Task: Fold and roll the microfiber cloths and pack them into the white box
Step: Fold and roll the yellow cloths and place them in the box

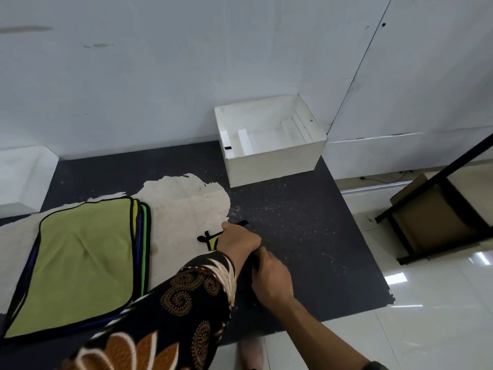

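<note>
White wall panels point(186, 76) back a dark surface point(293, 222) speckled with light grit. Its covering is worn away in a pale patch point(186, 204) that runs from the middle out to the left edge. The white box point(274, 164) stands open-topped at the far side of the dark surface, against the wall, with only white strips showing inside it. A stack of cloths point(85, 257) lies flat at the near left, partly on the pale patch. Its top cloth is olive-green with black trim, and blue and bright green edges peek out beneath it along the right side. Between the stack and the box, nearer the person, both hands meet on a small cloth point(212, 241). A yellow-green corner with black edging and a loop sticks out to the left of the fingers. The left hand point(240, 243), coming out of a patterned sleeve point(186, 303), curls down over the cloth and holds it against the surface. The right hand point(270, 280) sits just below the left wrist, its fingers wrapped round a dark bundled part that seems to be the same cloth, though the left hand hides the join. A glossy tiled floor point(440, 303) and a dark-framed stand point(432, 222) lie to the right.
</note>
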`<action>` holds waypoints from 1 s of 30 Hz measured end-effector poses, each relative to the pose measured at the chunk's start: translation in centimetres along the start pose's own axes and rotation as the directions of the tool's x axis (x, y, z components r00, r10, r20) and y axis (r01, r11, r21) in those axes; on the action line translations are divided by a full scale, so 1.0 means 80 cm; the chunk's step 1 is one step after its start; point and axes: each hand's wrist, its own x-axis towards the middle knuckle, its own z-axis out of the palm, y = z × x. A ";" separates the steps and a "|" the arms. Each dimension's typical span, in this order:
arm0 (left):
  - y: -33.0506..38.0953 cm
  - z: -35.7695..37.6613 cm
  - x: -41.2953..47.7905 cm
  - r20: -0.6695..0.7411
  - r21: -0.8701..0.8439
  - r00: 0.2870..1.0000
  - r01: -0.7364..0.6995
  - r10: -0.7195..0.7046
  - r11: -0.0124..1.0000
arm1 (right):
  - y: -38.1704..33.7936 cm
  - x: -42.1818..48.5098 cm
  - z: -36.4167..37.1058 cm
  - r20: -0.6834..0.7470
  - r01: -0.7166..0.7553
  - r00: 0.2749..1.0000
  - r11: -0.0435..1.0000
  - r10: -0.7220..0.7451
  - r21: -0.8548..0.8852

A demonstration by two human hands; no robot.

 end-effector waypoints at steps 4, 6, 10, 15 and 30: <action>-0.001 0.018 0.004 -0.139 0.120 0.981 -0.119 0.135 0.986 | 0.011 -0.006 0.005 0.038 0.031 0.999 0.998 -0.029 -0.050; -0.002 0.027 0.009 -0.198 0.198 0.965 -0.132 0.171 0.971 | 0.011 -0.007 0.004 0.061 0.051 0.997 0.996 -0.047 -0.073; -0.005 0.029 0.019 -0.236 0.291 0.937 -0.184 0.257 0.939 | 0.011 -0.006 0.002 0.066 0.070 0.996 0.995 -0.065 -0.075; -0.022 0.011 0.030 -0.196 0.239 0.929 -0.265 0.313 0.934 | 0.009 -0.008 -0.008 0.035 -0.001 0.999 0.999 0.002 -0.041; -0.096 -0.062 0.063 -0.198 -0.211 0.951 -0.277 0.236 0.937 | -0.020 -0.050 0.020 -0.048 0.426 0.895 0.881 -0.444 -0.208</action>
